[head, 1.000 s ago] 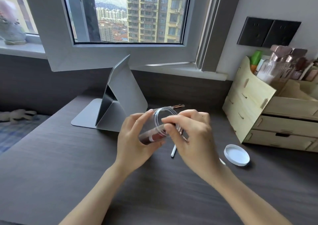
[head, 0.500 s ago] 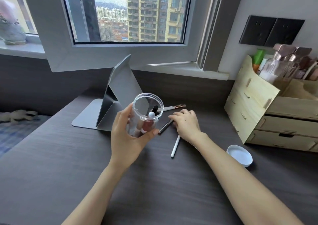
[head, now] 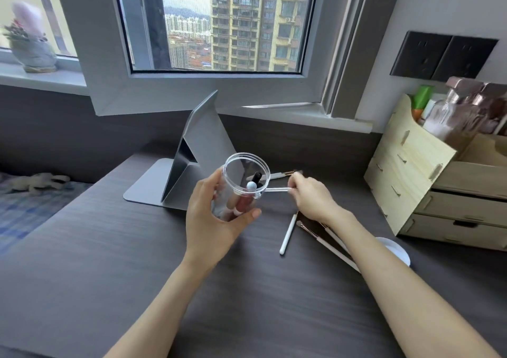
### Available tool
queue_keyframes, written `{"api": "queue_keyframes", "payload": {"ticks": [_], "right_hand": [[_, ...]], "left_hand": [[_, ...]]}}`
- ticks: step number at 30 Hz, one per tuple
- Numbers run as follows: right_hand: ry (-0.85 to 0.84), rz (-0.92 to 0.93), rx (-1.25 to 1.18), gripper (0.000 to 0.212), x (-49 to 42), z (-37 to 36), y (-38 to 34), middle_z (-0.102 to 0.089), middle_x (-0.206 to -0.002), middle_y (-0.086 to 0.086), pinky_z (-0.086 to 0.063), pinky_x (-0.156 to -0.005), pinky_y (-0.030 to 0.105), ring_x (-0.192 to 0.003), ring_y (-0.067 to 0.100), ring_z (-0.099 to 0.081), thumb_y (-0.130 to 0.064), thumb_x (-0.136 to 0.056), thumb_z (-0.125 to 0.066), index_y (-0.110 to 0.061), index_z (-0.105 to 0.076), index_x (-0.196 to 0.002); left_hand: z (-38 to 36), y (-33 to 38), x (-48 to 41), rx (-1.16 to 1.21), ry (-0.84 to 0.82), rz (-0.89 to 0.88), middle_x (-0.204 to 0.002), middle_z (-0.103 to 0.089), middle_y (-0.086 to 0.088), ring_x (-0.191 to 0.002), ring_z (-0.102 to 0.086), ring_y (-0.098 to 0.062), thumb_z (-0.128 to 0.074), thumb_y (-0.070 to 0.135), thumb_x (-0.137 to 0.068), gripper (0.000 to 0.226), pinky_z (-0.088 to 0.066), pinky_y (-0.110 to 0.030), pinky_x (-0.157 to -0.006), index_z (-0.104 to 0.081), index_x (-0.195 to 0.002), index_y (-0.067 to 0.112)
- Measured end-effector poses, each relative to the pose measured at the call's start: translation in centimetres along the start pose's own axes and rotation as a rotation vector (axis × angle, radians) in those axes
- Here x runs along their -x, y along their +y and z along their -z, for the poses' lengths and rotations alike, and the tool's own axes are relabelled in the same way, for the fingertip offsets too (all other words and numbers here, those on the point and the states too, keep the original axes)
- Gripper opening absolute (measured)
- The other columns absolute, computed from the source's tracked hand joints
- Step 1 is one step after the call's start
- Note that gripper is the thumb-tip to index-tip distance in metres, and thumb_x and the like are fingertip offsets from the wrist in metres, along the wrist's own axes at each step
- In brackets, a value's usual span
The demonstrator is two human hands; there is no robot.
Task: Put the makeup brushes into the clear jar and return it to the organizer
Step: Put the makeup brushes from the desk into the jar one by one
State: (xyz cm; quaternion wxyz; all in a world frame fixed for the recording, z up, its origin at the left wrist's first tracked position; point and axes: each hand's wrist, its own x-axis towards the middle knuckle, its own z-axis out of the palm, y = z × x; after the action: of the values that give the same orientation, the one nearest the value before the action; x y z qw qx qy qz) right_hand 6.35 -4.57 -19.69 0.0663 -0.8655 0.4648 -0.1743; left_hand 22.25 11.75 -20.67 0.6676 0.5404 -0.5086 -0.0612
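Observation:
My left hand (head: 212,220) is wrapped around the clear jar (head: 241,185) and holds it tilted above the desk, its open mouth toward me. Inside stand a reddish tube and a black-tipped item. My right hand (head: 312,198) pinches a thin pale makeup brush (head: 277,190), whose far end reaches the jar's rim. A white-handled brush (head: 288,234) lies on the desk, two more brushes (head: 323,241) lie partly under my right forearm, and another brush (head: 277,175) lies behind the jar. The wooden organizer (head: 411,171) stands at the right.
A white jar lid (head: 395,249) lies on the desk by my right forearm, in front of the organizer's drawers. A grey folding stand (head: 197,149) stands behind the jar. Bottles and brushes fill the organizer's top. The open window frame overhangs the back of the desk.
The jar swung from lying sideways to mouth-up in my left hand. My right hand left the jar, went down to the desk, and now holds a thin brush at the jar's rim.

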Motion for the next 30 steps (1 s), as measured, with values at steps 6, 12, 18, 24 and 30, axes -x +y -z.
{"api": "queue_keyframes", "payload": {"ticks": [6,12,18,24,30], "right_hand": [[0.444,-0.050,-0.990,0.013,6.9,6.7,-2.1,-0.053,-0.064,-0.007,-0.038,-0.054,0.015,-0.054,0.000,-0.045,-0.015,-0.090,-0.058,-0.021,-0.062,-0.079],[0.403,0.151,-0.549,0.008,11.3,11.2,-5.0,-0.065,-0.065,-0.017,-0.040,-0.058,0.010,-0.063,0.002,-0.058,-0.023,-0.079,-0.061,-0.025,-0.067,-0.074],[0.515,0.291,-0.051,0.021,10.0,8.4,-6.9,-0.060,-0.060,0.001,-0.043,-0.052,0.030,-0.057,0.022,-0.054,-0.025,-0.068,-0.072,-0.011,-0.061,-0.079],[0.513,0.275,-0.177,0.045,8.6,6.5,-6.5,-0.049,-0.049,-0.007,-0.039,-0.046,0.027,-0.048,0.014,-0.046,-0.050,-0.084,-0.052,-0.013,-0.069,-0.063],[0.464,-0.063,-0.500,0.033,8.4,5.2,-3.7,-0.050,-0.049,-0.005,-0.038,-0.054,0.030,-0.052,0.015,-0.051,-0.034,-0.093,-0.050,-0.016,-0.071,-0.075]], "left_hand": [[-0.2,0.0,0.2,-0.080,-0.034,-0.092,-0.108,-0.056,0.001,-0.101,-0.054,-0.005,-0.090,0.015,-0.053,0.077,-0.035,-0.001,-0.080,-0.053,-0.120,0.021],[-0.3,-0.1,0.5,-0.222,-0.108,-0.233,-0.112,-0.053,0.008,-0.101,-0.052,-0.014,-0.078,0.043,-0.059,0.076,-0.041,-0.018,-0.088,-0.048,-0.127,0.027],[-0.7,-0.3,1.0,-0.300,-0.188,-0.356,-0.113,-0.055,0.002,-0.101,-0.052,-0.016,-0.083,0.034,-0.057,0.079,-0.048,-0.032,-0.086,-0.049,-0.128,0.021],[-0.6,-0.5,0.8,-0.348,-0.187,-0.320,-0.111,-0.052,0.008,-0.097,-0.051,-0.012,-0.082,0.040,-0.058,0.080,-0.039,-0.016,-0.088,-0.048,-0.129,0.024],[-0.4,-0.3,0.3,-0.253,-0.049,-0.209,-0.104,-0.050,0.011,-0.093,-0.048,-0.007,-0.082,0.037,-0.055,0.079,-0.038,-0.010,-0.082,-0.047,-0.125,0.025]]}}
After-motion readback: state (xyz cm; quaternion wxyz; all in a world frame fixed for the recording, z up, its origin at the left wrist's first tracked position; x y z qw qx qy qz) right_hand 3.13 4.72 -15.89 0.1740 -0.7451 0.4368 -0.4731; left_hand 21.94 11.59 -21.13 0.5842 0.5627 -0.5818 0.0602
